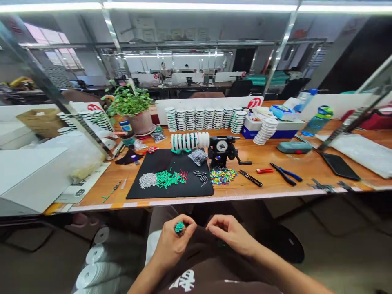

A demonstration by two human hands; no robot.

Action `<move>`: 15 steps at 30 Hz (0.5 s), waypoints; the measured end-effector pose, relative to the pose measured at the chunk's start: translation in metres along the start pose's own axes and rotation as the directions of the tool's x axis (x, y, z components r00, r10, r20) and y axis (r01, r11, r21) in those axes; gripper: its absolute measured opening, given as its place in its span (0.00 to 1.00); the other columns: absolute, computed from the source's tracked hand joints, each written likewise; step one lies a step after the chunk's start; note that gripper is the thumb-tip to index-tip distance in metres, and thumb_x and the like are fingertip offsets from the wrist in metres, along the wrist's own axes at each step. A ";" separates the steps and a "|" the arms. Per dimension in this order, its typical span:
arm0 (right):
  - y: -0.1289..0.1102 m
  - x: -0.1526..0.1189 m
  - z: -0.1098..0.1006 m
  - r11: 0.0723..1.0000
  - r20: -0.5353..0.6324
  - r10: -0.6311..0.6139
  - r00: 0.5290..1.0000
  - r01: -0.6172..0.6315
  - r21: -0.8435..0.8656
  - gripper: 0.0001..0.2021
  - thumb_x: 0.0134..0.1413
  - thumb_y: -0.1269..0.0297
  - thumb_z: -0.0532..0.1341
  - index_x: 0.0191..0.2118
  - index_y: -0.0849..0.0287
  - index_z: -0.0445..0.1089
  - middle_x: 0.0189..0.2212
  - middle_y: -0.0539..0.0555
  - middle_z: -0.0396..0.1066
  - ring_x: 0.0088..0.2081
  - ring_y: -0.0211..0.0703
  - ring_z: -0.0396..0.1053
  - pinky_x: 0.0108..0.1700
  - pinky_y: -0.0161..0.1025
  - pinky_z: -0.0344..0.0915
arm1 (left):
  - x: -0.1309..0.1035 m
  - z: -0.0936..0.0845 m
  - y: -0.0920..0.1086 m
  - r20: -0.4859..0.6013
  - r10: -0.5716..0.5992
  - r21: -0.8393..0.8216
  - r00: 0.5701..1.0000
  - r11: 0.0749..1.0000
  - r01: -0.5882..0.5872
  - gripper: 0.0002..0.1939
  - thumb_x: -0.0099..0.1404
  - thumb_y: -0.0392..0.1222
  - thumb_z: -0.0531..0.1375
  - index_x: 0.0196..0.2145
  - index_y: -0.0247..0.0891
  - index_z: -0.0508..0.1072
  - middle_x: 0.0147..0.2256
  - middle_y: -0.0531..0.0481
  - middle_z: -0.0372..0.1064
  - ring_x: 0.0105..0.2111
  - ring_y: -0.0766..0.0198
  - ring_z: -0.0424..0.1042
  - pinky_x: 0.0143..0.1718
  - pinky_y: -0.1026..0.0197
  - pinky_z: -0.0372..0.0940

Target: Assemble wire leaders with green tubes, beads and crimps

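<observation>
My left hand (175, 241) is closed over my lap, just below the table's front edge. A tight bundle of thin green tubes (179, 227) shows its round ends out of the fist. Close by, my right hand (231, 234) has its thumb and fingertips pinched together; whatever lies in the pinch is too small to make out. On a black mat (171, 161) lie a pile of small grey pieces (148, 180), loose green tubes (168, 178), red pieces (183, 175) and dark pins (201, 177).
Behind the mat stands a black hand-cranked winder (222, 151) bearing white spools (190, 141). Colourful beads (223, 176), tweezers (250, 178) and blue-handled pliers (286, 174) lie to the right. Stacked spools (199, 118) line the back; white rolls (94, 254) stand on the floor at left.
</observation>
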State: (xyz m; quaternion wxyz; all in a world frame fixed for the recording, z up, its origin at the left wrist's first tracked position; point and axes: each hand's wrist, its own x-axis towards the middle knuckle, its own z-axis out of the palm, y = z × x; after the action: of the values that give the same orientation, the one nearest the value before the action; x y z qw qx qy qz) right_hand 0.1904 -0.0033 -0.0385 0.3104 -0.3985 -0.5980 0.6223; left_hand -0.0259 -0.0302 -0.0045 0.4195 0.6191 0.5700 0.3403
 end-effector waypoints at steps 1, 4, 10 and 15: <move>0.004 0.001 0.002 1.000 -0.040 -0.002 0.999 0.001 -0.003 0.22 0.55 0.44 0.64 0.32 0.62 0.78 0.27 0.53 0.72 0.29 0.41 0.64 0.33 0.38 0.58 | 0.001 -0.003 -0.001 0.002 -0.003 -0.022 1.000 1.000 0.003 0.15 0.64 0.56 0.61 0.34 0.42 0.77 0.22 0.54 0.63 0.22 0.63 0.60 0.25 0.61 0.56; 0.019 0.000 0.000 0.999 -0.207 0.035 0.978 -0.038 -0.011 0.25 0.54 0.40 0.63 0.33 0.61 0.79 0.26 0.55 0.73 0.28 0.43 0.64 0.32 0.40 0.58 | 0.012 -0.026 -0.004 -0.065 -0.015 -0.094 0.998 0.996 0.009 0.18 0.65 0.58 0.59 0.40 0.40 0.75 0.24 0.54 0.63 0.24 0.63 0.62 0.26 0.62 0.58; 0.030 -0.012 -0.015 0.992 -0.391 0.083 0.917 -0.039 0.120 0.24 0.50 0.39 0.67 0.34 0.59 0.79 0.24 0.54 0.72 0.27 0.44 0.65 0.31 0.40 0.60 | 0.095 -0.082 0.014 -0.272 0.009 0.105 0.962 0.994 0.021 0.20 0.62 0.60 0.58 0.39 0.39 0.70 0.30 0.50 0.71 0.26 0.62 0.69 0.31 0.61 0.65; 0.019 -0.014 -0.009 0.941 -0.313 0.117 0.943 -0.005 0.338 0.20 0.50 0.45 0.70 0.33 0.60 0.78 0.23 0.50 0.68 0.27 0.40 0.63 0.33 0.38 0.61 | 0.194 -0.069 0.024 -0.131 -0.028 0.314 0.991 0.947 0.069 0.09 0.58 0.44 0.66 0.25 0.38 0.72 0.26 0.47 0.76 0.25 0.59 0.73 0.32 0.59 0.66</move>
State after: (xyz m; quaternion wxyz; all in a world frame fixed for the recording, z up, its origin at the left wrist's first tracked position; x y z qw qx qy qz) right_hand 0.2072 -0.0125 -0.0555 0.4484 -0.4572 -0.4116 0.6485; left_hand -0.0544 0.1710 0.0350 0.2861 0.6420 0.6575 0.2714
